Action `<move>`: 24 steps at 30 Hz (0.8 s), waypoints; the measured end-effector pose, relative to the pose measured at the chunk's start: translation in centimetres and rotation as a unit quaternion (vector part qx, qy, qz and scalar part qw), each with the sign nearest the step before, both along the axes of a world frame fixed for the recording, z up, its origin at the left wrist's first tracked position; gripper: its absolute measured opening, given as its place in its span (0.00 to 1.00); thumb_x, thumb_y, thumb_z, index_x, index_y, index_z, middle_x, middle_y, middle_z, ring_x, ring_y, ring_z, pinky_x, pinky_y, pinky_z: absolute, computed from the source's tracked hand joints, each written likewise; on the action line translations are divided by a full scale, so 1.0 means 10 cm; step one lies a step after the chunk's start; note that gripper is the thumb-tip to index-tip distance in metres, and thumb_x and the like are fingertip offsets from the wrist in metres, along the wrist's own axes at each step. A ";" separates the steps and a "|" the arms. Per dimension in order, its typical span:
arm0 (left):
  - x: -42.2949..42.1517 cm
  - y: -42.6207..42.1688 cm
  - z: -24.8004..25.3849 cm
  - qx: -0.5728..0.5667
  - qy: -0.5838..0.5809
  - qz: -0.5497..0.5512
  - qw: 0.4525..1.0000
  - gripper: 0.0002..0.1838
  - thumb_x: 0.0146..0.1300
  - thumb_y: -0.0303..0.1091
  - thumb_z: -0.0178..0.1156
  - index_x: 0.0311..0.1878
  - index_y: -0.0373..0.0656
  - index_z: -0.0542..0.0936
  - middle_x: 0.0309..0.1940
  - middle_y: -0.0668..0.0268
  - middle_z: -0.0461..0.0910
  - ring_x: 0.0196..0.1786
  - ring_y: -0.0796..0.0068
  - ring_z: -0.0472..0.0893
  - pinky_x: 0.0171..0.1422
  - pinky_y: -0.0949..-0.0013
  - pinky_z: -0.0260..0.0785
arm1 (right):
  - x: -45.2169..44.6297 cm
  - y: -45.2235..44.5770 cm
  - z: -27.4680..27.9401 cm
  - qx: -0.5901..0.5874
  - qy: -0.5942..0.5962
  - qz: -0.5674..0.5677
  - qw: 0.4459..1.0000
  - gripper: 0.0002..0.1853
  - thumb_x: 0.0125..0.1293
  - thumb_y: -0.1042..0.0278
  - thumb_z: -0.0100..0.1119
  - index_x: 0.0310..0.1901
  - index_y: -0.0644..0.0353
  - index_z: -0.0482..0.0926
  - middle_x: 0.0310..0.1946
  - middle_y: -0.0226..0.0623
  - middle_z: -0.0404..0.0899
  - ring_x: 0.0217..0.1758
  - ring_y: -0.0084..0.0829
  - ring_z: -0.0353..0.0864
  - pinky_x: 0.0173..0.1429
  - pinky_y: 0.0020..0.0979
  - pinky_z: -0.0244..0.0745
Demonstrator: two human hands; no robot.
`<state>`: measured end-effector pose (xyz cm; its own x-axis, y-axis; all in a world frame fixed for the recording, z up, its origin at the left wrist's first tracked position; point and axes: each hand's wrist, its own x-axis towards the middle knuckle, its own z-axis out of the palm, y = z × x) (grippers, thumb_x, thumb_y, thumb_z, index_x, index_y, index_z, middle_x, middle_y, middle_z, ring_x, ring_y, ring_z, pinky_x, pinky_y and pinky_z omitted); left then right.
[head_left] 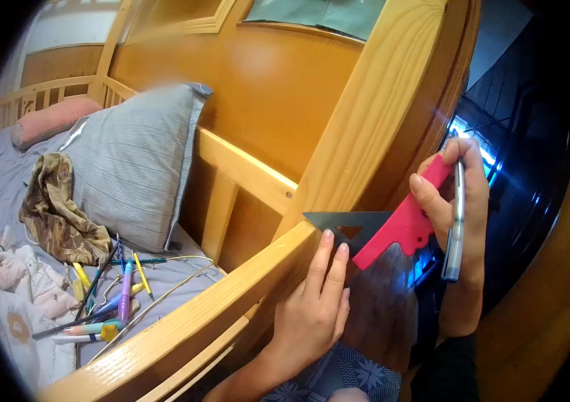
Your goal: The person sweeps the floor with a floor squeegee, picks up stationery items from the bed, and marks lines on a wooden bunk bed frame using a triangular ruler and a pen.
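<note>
My left hand (312, 315) is open, its index and middle fingers stretched out with the tips on a dark set square (369, 224) that has a triangular cut-out. The set square's pointed end lies at the corner where the wooden bed rail (258, 278) meets the upright post (365, 114). Against its other side sits a flat pink-red piece (399, 231) with a wavy edge; I cannot tell whether the two are joined. My right hand (463, 184) is closed around the pink-red piece, thumb on its face, and also holds a silvery pen-like stick (456, 231) pointing downward.
On the bed left of the rail lie several pens and pencils (124, 295), a thin pale cord (164, 301), a camouflage cloth (57, 208), a grey striped pillow (131, 161) and a pink cushion (57, 120). A patterned cloth (352, 375) shows below my left hand.
</note>
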<state>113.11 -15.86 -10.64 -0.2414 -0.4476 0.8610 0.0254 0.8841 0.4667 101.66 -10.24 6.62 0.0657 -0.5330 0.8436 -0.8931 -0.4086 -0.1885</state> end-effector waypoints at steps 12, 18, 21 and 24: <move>-0.02 0.06 -0.01 -0.080 -0.068 0.172 0.979 0.31 0.49 0.23 0.55 0.62 0.34 0.69 0.62 0.46 0.68 0.31 0.68 0.79 0.38 0.74 0.73 | -0.31 0.11 -0.92 -0.197 -0.143 0.050 0.969 0.19 0.59 0.80 0.58 0.42 0.55 0.57 0.31 0.37 0.73 0.35 0.22 0.73 0.45 0.25 0.71; -0.02 0.09 0.03 -0.048 -0.072 0.140 0.986 0.37 0.43 0.15 0.51 0.64 0.32 0.65 0.66 0.44 0.60 0.52 0.48 0.77 0.53 0.62 0.72 | -0.30 -0.03 -1.00 -0.214 -0.173 0.084 0.958 0.19 0.60 0.80 0.58 0.43 0.54 0.57 0.32 0.38 0.74 0.35 0.22 0.73 0.42 0.25 0.71; -0.04 0.05 0.05 -0.029 -0.069 0.134 0.988 0.38 0.43 0.15 0.52 0.65 0.32 0.64 0.68 0.45 0.57 0.55 0.47 0.75 0.54 0.59 0.72 | -0.27 -0.08 -0.90 -0.202 -0.191 0.080 0.957 0.18 0.59 0.80 0.59 0.42 0.55 0.58 0.34 0.37 0.74 0.35 0.20 0.73 0.41 0.23 0.71; -0.04 0.05 0.06 -0.027 -0.052 0.134 0.989 0.38 0.45 0.15 0.52 0.66 0.33 0.62 0.66 0.46 0.59 0.59 0.46 0.73 0.55 0.57 0.71 | -0.26 -0.10 -0.82 -0.196 -0.197 0.093 0.956 0.18 0.59 0.80 0.60 0.42 0.55 0.59 0.33 0.36 0.74 0.34 0.19 0.73 0.41 0.22 0.71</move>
<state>112.68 -15.36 -10.07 -0.2083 -0.4622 0.8620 -0.2587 0.8760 0.4071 99.05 -11.23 -1.57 -0.2354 -0.1818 0.9547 -0.6891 -0.6615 -0.2959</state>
